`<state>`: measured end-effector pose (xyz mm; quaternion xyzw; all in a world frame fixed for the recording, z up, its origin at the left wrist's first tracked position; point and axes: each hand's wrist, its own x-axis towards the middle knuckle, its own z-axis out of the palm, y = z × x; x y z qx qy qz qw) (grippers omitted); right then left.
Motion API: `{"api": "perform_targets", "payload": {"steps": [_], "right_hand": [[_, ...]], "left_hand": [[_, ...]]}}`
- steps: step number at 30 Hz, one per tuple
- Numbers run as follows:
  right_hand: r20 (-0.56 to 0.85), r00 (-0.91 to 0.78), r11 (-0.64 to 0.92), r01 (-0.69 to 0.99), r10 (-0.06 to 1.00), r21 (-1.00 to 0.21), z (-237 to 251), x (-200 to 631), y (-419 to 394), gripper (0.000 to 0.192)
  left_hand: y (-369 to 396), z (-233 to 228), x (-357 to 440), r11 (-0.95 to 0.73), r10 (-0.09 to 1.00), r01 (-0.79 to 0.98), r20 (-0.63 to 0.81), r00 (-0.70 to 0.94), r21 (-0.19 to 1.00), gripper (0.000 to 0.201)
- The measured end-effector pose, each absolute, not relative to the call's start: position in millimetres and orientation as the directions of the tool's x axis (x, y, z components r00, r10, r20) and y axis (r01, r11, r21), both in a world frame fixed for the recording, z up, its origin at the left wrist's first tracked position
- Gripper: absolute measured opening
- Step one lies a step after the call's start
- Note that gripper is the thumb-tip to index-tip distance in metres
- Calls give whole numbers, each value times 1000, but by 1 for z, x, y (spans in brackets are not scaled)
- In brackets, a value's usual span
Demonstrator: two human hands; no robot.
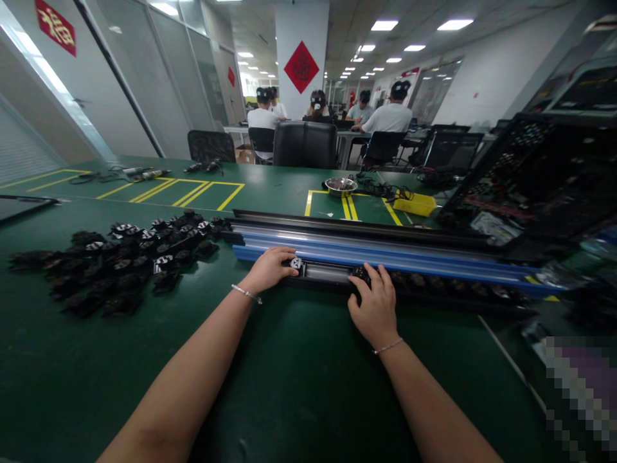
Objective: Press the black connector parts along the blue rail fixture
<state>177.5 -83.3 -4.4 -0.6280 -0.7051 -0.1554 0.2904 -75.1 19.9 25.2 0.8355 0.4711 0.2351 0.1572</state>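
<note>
A long rail with blue and black strips lies across the green table. My left hand rests at the rail's left part, fingers closed on a small black and white part in the rail's channel. My right hand is a little to the right, its fingers pressing a black part into the same channel. A row of several black parts sits in the channel further right.
A heap of several small black parts lies at the left. A metal bowl, a yellow tray and cables sit behind the rail. A black rack stands right. Other people sit at far desks.
</note>
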Motion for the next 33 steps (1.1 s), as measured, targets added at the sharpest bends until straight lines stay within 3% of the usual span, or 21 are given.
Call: {"api": "perform_targets", "payload": {"steps": [14,26,33], "right_hand": [[603,-45,178,971,797,-162,-4,178,-84,32],[595,-46,172,973,802,-156,-5,178,-83,34],[598,-45,182,968,800,-170,-4,178,-83,33]], "left_hand": [[19,27,-87,-476,877,706,225,424,524,35],[20,22,-98,-442,897,752,239,372,489,32],[22,22,-104,-447,892,695,220,396,563,35]]}}
